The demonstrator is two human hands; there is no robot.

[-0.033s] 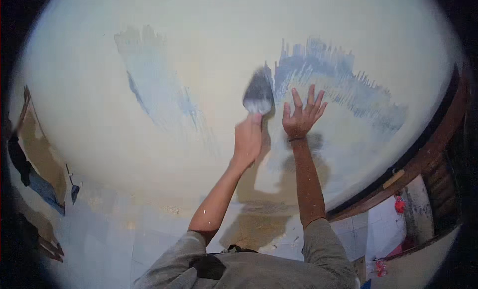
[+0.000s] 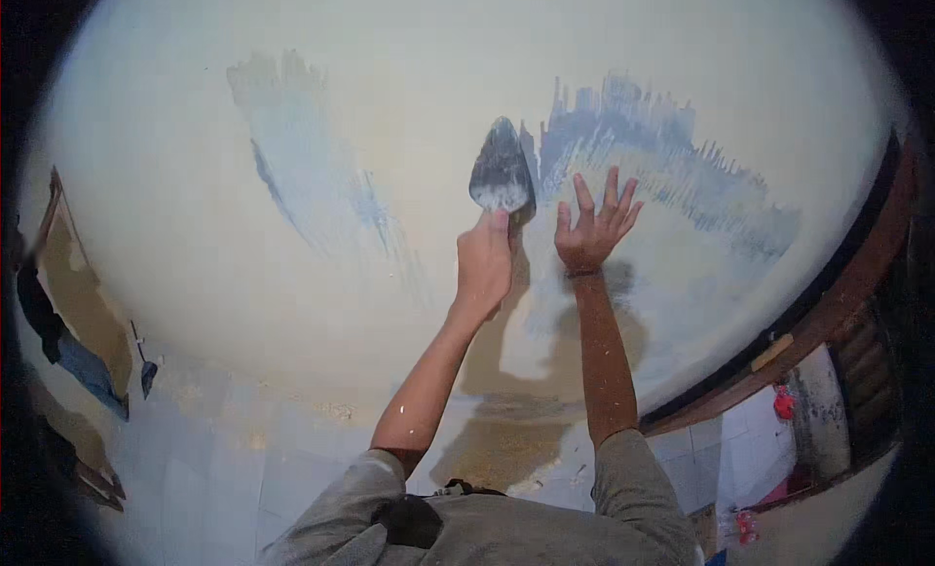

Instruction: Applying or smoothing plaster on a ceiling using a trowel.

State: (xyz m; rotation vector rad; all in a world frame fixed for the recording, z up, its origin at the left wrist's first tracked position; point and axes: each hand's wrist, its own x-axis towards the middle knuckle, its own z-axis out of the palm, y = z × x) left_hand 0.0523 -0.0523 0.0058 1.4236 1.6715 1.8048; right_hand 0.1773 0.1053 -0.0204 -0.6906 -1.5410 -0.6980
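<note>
A pointed trowel with a dark grey blade, pale near its heel, is gripped in my left hand, its tip up. The blade lies against or very close to the cream wall, beside the left edge of a scraped bluish-grey patch. My fingers hide the handle. My right hand rests on the wall with fingers spread, holding nothing, just below that patch. A second scraped pale-blue patch runs slantwise on the left part of the wall. Small white flecks dot both forearms.
Pale crumbs lie along the foot of the wall on the light tiled floor. Dark and blue cloth hangs at the left. A brown wooden frame borders the wall at the right, with red objects beyond it.
The trowel blade has shifted slightly up and left along the wall, and it looks sharper now. My right hand has stayed on the wall.
</note>
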